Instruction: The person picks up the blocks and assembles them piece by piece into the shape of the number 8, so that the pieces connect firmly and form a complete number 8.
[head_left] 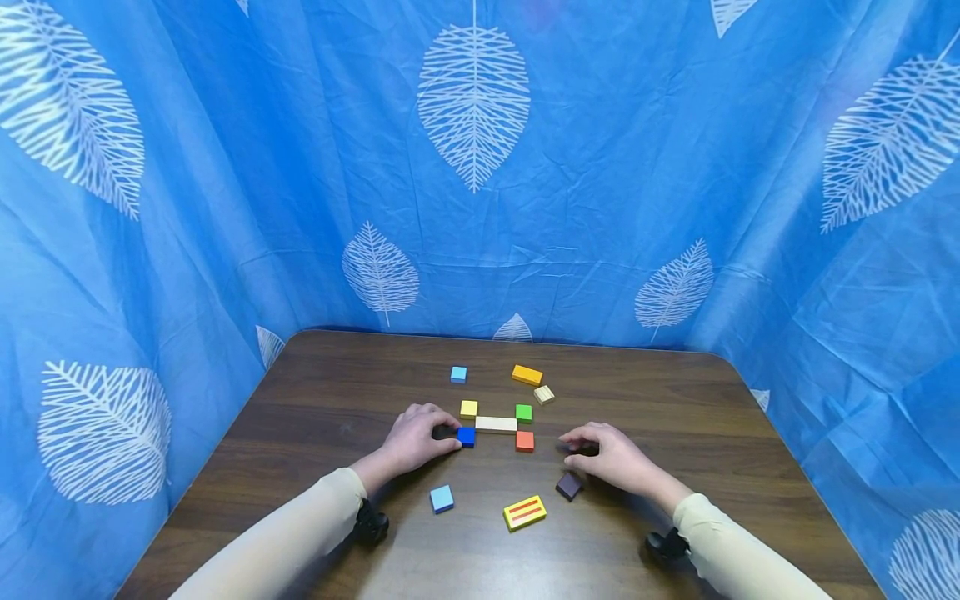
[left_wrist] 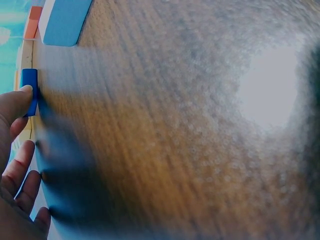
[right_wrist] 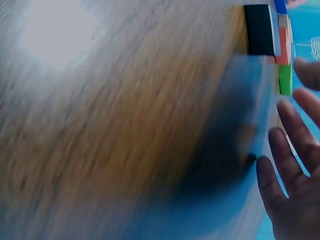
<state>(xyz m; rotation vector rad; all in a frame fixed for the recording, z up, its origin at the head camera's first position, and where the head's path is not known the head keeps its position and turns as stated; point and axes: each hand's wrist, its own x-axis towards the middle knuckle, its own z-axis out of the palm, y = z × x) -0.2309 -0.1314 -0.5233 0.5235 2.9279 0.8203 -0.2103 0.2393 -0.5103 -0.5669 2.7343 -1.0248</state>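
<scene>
My left hand (head_left: 414, 437) is at a dark blue block (head_left: 467, 437), pinching its left end between thumb and forefinger; the thumb tip lies on the block (left_wrist: 30, 90) in the left wrist view. That block sits at the near left corner of a long cream block (head_left: 497, 425). A yellow block (head_left: 468, 409), a green block (head_left: 524, 413) and an orange-red block (head_left: 525, 442) stand at its other corners. Right of this group, my right hand (head_left: 611, 457) hovers low over the table with loosely bent fingers and nothing between them. A dark block (head_left: 569, 486) lies just below its thumb.
On the brown wooden table (head_left: 337, 375), a light blue block (head_left: 459, 374), an orange block (head_left: 527, 374) and a small cream block (head_left: 543, 394) lie farther back. Nearer are another light blue block (head_left: 442, 498) and a yellow block with red stripes (head_left: 525, 512). Blue curtains (head_left: 570, 208) surround the table.
</scene>
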